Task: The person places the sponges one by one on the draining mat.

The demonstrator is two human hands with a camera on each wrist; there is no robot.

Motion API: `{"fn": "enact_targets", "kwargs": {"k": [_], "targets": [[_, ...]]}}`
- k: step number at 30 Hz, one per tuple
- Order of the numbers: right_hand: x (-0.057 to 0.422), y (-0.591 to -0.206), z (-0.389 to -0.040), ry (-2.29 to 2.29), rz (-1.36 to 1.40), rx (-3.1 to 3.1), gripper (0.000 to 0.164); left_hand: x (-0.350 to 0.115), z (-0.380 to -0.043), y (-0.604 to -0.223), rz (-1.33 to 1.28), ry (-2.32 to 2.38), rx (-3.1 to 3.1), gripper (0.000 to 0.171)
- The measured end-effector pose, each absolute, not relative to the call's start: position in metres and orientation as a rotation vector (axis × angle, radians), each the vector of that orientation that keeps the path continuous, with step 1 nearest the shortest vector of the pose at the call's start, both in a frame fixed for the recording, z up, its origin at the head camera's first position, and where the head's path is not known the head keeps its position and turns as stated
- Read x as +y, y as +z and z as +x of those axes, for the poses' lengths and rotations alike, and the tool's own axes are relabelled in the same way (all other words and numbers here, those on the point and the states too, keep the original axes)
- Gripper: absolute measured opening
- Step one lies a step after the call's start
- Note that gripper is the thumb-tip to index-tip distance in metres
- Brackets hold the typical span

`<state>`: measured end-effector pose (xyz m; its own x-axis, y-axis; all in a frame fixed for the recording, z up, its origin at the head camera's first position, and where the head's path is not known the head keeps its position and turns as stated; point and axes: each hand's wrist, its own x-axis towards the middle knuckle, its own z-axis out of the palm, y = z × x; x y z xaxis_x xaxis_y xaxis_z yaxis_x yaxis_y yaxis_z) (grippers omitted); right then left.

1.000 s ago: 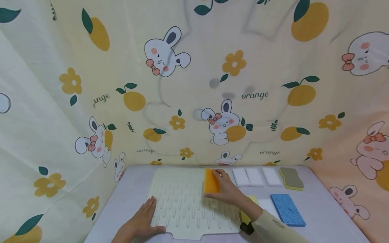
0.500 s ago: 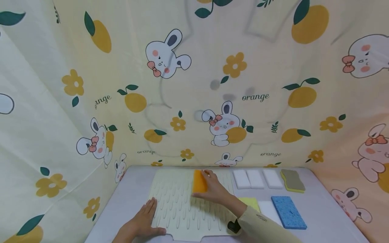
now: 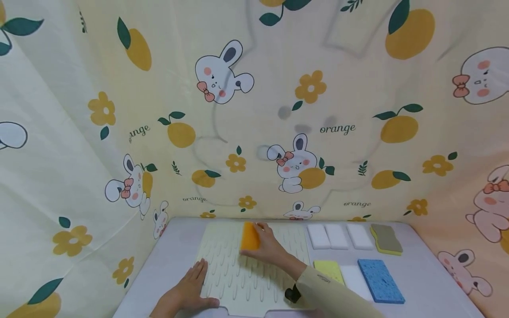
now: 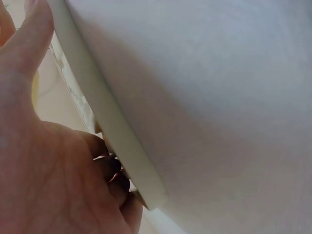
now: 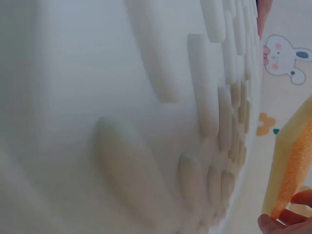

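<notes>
Over the middle of a pale ridged board [image 3: 222, 274] on the worktop [image 3: 171, 254], the right hand [image 3: 265, 247] holds an orange sponge [image 3: 249, 236], its thumb and fingers clamped on the sides. Whether the sponge touches the board cannot be told; a shadow lies on the ridges below it. The right wrist view shows a paler layer backing the orange one, but its frame cuts off the sponge's upper end and most of the hand.

At the board's left edge, the left hand [image 3: 188, 285] rests with its fingers [image 3: 199, 267] laid out straight and close together, the thumb spread away from them. In the left wrist view the board's rim hides their tips.

The right forearm and its sleeve [image 3: 334, 291] cover the board's front right corner, and the black thing [image 3: 293, 293] at the wrist is too dark to make out. The board's front tab reaches the bottom of the head view.

Partly hidden by the sleeve are a yellow sponge [image 3: 328, 269] and a white block [image 3: 355, 278], with a blue sponge [image 3: 381, 281] beside it. Behind them lie three more white blocks [image 3: 336, 236] and a grey-topped sponge [image 3: 385, 239]. A printed cloth [image 3: 238, 119] hangs behind, its sides cut off.
</notes>
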<state>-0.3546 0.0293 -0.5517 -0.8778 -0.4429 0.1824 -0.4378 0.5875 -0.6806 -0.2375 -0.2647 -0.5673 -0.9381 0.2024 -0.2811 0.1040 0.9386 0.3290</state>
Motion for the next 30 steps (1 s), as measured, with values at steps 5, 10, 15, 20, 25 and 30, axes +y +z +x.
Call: {"fn": "enact_targets", "kwargs": {"k": [5,10,15,20,25,30], "targets": [[0.017,-0.553,-0.361,-1.204,-0.777,2.792,0.108,-0.264,-0.236,-0.563,0.25,0.436,2.792,0.132],[0.004,-0.555,-0.366,-1.221,-0.796,2.753,0.107,-0.264,-0.235,-0.56,0.282,0.428,2.8,0.13],[-0.009,-0.559,-0.368,-1.23,-0.797,2.718,0.106,-0.264,-0.234,-0.56,0.276,0.424,2.792,0.13],[-0.025,-0.558,-0.372,-1.16,-0.786,2.73,0.108,-0.264,-0.235,-0.558,0.28,0.426,2.793,0.13],[-0.037,-0.555,-0.375,-1.106,-0.77,2.742,0.111,-0.265,-0.236,-0.559,0.286,0.424,2.802,0.13],[-0.047,-0.557,-0.376,-1.1,-0.748,2.742,0.11,-0.267,-0.237,-0.565,0.273,0.438,2.781,0.132]]}}
